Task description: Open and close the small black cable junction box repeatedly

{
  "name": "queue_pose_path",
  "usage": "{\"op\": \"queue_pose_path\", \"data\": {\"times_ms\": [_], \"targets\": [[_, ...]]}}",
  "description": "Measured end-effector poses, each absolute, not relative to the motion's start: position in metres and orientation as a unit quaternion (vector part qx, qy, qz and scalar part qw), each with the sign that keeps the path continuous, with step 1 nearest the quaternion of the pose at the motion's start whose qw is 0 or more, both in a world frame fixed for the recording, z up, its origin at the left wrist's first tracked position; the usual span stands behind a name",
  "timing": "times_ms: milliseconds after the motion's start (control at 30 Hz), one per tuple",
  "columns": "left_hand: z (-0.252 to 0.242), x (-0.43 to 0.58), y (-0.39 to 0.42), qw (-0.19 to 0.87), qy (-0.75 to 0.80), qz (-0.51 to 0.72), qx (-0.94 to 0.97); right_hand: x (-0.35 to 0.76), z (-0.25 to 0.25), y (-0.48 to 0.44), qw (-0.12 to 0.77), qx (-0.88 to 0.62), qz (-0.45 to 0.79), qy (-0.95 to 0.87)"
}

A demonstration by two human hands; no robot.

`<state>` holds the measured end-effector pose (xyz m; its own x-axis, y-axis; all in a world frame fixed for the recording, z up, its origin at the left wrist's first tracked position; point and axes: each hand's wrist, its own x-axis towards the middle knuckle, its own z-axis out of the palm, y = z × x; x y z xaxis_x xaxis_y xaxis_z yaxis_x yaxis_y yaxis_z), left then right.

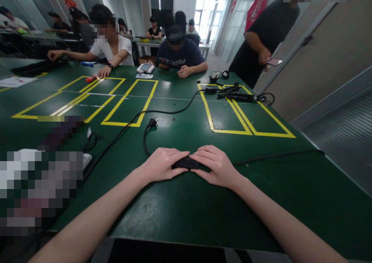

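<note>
My left hand (164, 164) and my right hand (215, 166) lie side by side on the green table (186, 205), fingers curled over a small black power adapter (186, 163) between them. Both hands cover most of the adapter; only its front edge shows. A black cord with a plug (152, 122) loops away from the left side of the adapter. Another thin black cable (279, 155) runs from the right side toward the table's right edge.
Yellow tape rectangles (130, 100) mark the table. A long black cable (162, 111) crosses to more black adapters and cords (238, 95) at the far right. Two people sit across the table, one stands at the right. A white power strip (86, 159) lies at the left.
</note>
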<state>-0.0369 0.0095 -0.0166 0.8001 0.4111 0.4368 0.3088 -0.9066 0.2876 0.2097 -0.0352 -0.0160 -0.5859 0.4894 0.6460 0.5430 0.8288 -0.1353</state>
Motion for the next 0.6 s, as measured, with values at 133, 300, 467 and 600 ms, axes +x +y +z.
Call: {"op": "queue_pose_path", "data": {"times_ms": [133, 300, 467, 600], "targets": [[-0.0189, -0.0365, 0.0094, 0.107, 0.185, 0.269, 0.939, 0.2082, -0.0187, -0.0346, 0.384, -0.282, -0.007, -0.879], [-0.0204, -0.036, 0.0084, 0.121, 0.189, 0.278, 0.934, 0.2064, -0.0215, -0.0364, 0.422, -0.293, 0.046, -0.857], [-0.0204, -0.0358, 0.0076, 0.134, 0.187, 0.285, 0.93, 0.206, -0.0213, -0.0372, 0.423, -0.298, 0.068, -0.853], [-0.0191, -0.0356, 0.0073, 0.147, 0.193, 0.281, 0.928, 0.2054, -0.0223, -0.0374, 0.42, -0.3, 0.084, -0.852]]}}
